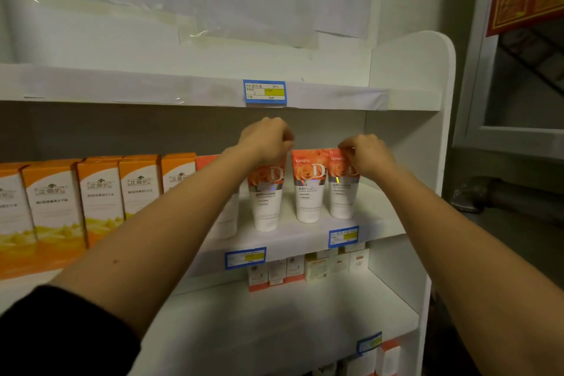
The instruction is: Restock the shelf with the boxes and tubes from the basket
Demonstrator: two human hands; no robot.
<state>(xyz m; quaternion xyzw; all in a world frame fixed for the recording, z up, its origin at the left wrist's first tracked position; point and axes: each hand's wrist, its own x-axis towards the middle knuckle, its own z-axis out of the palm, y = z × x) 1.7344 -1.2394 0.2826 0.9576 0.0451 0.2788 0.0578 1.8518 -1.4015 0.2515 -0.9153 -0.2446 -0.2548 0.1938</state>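
Note:
Three orange-and-white tubes with a rose print stand cap-down on the white middle shelf (305, 234). My left hand (267, 139) grips the top of the left tube (266, 201). The middle tube (308, 189) stands free between my hands. My right hand (367, 156) pinches the top edge of the right tube (342, 192). Another tube stands behind my left forearm, mostly hidden. The basket is out of sight.
A row of orange-and-white boxes (100, 192) fills the shelf's left part. Small boxes (276, 273) stand on the shelf below, more at the bottom right. Blue price tags (265, 92) mark the shelf edges. The white side panel (427, 131) closes the right end.

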